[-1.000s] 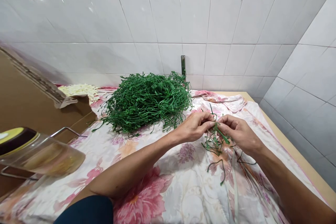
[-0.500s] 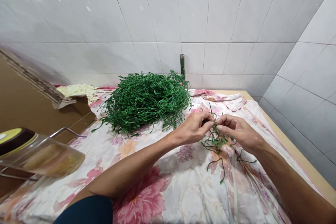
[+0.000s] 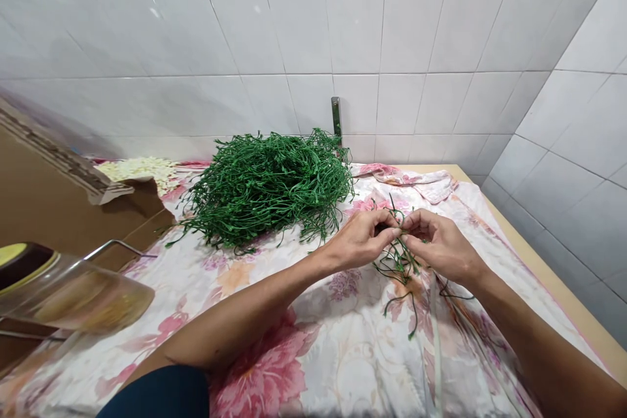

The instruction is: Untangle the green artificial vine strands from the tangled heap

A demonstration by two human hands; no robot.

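Note:
My left hand [image 3: 361,236] and my right hand [image 3: 445,247] meet fingertip to fingertip over the cloth, both pinched closed on a thin green stem. What exactly lies between the fingertips is partly hidden. Below them spreads a small loose cluster of green stems [image 3: 402,266] with little forked tips, some trailing toward me. Farther back on the left sits a big tangled heap of the same green stems [image 3: 269,189], apart from both hands. A pale flat strip [image 3: 435,346] and several thin strands run from under my right hand toward the near edge.
A floral cloth [image 3: 357,353] covers the table, whose bare wooden edge [image 3: 529,261] shows at right. At left stand a cardboard box [image 3: 53,183] and a clear jar [image 3: 93,294] with a dark and yellow lid. Pale yellow bits [image 3: 142,171] lie behind. Tiled walls [image 3: 357,19] enclose the back and right.
My right fingertips have drawn slightly closer to the left ones, and both hands keep pinching. The whole view has shifted a little; the heap and jar stay in place.

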